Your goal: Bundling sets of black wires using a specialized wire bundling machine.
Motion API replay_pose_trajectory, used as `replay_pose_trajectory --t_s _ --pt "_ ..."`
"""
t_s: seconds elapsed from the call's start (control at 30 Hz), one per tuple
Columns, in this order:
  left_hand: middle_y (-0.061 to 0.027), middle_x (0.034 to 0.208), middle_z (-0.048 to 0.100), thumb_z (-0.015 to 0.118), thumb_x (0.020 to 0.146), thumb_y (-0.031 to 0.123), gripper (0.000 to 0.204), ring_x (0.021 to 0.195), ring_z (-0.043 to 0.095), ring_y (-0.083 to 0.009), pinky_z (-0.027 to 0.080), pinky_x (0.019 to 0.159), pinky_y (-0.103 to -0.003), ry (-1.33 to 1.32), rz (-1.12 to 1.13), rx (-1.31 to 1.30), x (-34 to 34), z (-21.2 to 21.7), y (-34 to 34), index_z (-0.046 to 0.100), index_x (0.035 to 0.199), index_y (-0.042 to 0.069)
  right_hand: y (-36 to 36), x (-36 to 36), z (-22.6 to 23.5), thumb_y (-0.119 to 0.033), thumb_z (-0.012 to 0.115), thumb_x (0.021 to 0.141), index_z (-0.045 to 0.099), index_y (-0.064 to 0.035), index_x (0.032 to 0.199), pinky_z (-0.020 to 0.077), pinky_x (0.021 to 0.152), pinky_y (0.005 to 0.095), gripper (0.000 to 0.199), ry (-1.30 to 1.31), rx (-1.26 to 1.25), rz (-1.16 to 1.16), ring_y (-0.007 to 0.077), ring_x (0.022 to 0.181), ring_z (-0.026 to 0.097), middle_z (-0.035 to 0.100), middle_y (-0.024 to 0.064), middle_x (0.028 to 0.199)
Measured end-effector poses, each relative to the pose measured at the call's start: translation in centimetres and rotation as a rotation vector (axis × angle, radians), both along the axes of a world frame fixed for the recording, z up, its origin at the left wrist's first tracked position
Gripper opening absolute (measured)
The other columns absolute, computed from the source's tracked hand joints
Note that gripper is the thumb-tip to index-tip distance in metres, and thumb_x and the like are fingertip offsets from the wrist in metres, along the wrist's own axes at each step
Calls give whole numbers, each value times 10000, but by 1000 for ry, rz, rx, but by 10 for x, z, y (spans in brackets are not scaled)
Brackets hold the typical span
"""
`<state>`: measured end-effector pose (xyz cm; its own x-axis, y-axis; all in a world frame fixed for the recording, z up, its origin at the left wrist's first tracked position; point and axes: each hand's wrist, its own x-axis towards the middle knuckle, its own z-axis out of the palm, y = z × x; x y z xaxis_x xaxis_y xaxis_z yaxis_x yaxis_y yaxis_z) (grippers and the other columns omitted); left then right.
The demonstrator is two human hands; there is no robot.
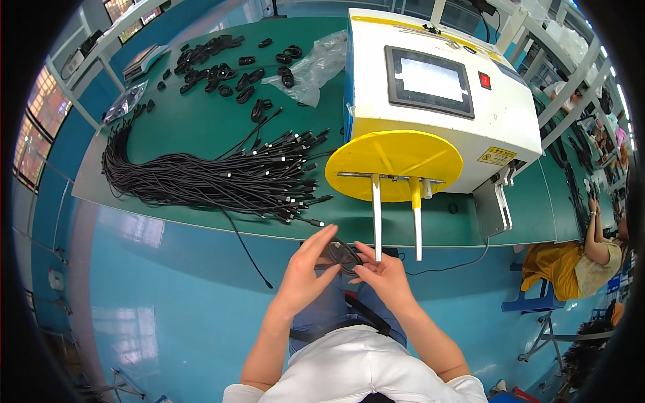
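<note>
A coil of black cable point(344, 256) is held in front of me, just off the table's near edge. My left hand point(306, 274) curves round the coil's left side, long fingers on the far side and thumb on the near side. At the coil's right, my right hand point(385, 275) pinches it between thumb and fingers. Just beyond my left hand lies a big bundle of black cables point(215, 178), its light-tipped plug ends fanned out to the right. Two metal prongs point(377, 221) of the winding machine's yellow disc point(396, 158) point toward me, close to my right hand.
The white machine point(437, 101) with a screen stands on the green table point(306, 232). Wound cable coils point(225, 74) and a clear plastic bag point(312, 70) lie at the back. One loose cable point(248, 252) hangs over the front edge. A seated person point(578, 262) is at far right.
</note>
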<state>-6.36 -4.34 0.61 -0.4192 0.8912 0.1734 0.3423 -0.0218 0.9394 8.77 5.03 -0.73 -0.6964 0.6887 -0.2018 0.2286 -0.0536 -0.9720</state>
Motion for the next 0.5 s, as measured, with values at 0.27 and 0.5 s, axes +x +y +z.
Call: replay_pose_trajectory --t_s 0.27,0.5 --pt "-150 1307 484 670 674 -17 690 1170 498 -304 488 893 -333 333 -28 -8 -5 0 -9 438 1323 23 9 -5 8 -5 553 862 491 100 1227 585 682 317 385 257 -716 24 296 839 669 633 176 1032" --pt "-179 1269 519 611 656 -52 667 1112 551 -320 495 874 -341 421 40 114 -5 -13 -6 454 1303 -9 4 -5 7 -20 552 873 504 109 1200 589 678 326 354 290 -865 41 301 843 667 629 181 1026"
